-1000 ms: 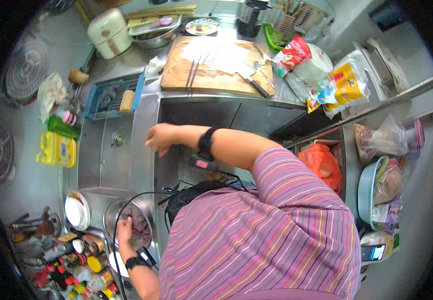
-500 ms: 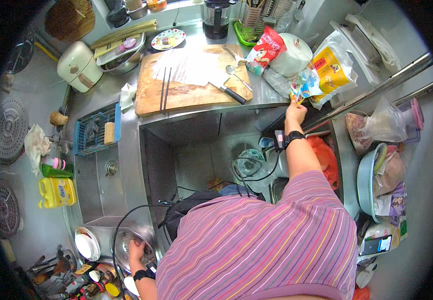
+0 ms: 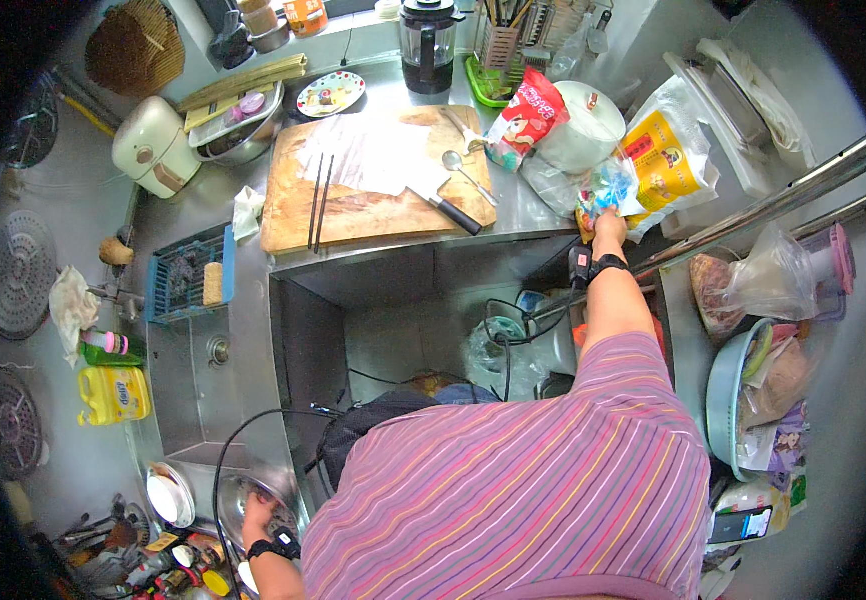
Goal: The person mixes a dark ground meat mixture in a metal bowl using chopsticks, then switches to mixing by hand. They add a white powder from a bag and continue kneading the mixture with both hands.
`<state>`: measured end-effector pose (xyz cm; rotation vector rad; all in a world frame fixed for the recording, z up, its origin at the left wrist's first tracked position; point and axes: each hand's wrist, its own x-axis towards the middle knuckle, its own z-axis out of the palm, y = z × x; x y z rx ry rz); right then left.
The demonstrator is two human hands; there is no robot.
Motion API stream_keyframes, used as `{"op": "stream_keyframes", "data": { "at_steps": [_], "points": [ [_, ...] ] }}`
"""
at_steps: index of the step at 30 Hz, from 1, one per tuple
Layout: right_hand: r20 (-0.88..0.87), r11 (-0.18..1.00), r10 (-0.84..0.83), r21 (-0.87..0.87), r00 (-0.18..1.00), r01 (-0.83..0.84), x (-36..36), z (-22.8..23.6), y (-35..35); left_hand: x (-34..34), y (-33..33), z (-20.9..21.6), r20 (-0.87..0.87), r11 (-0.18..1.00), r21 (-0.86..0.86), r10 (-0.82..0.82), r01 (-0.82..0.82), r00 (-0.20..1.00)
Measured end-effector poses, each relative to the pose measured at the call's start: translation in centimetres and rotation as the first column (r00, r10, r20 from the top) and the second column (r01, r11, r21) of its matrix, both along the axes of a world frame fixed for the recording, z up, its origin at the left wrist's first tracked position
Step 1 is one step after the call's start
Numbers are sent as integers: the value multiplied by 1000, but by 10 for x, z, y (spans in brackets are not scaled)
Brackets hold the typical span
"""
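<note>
At the right of the counter's front edge, my right hand is closed on a small colourful plastic packet in blue, white and yellow. The packet lies against a larger yellow and white bag. Far to the lower left, my left hand reaches down into a round metal bowl. Its fingers look curled, and what they hold, if anything, is hidden. A red packet and a white lidded pot stand just left of the bags.
A wooden cutting board bears a knife, chopsticks and a spoon. Left is a sink with a blue rack. A metal rail and a blue basin are on the right. Black cables cross beside me.
My right hand has shifted a little to the right, its fingers now further over the packet. My left hand stays in the bowl. The whole view has shifted slightly.
</note>
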<state>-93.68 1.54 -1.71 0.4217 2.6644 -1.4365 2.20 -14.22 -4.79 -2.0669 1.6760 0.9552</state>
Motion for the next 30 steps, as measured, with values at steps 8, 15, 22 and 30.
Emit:
{"op": "stream_keyframes", "data": {
  "at_steps": [8, 15, 22, 30],
  "points": [
    [-245, 985, -77, 130, 966, 112, 80, 45, 12, -6, 4, 4, 33, 998, -65, -21, 23, 999],
    [-400, 974, 44, 221, 915, 49, 146, 25, 74, -20, 18, 7, -302, 965, -256, -23, -58, 953],
    [-467, 903, 427, 255, 775, -344, 216, 36, 63, -28, 40, 32, -253, 944, -316, 10, -92, 968],
    [-569, 231, 785, -100, 246, -968, 335, 113, -99, -14, 62, 52, -522, 802, -429, 154, -415, 839]
  ]
}}
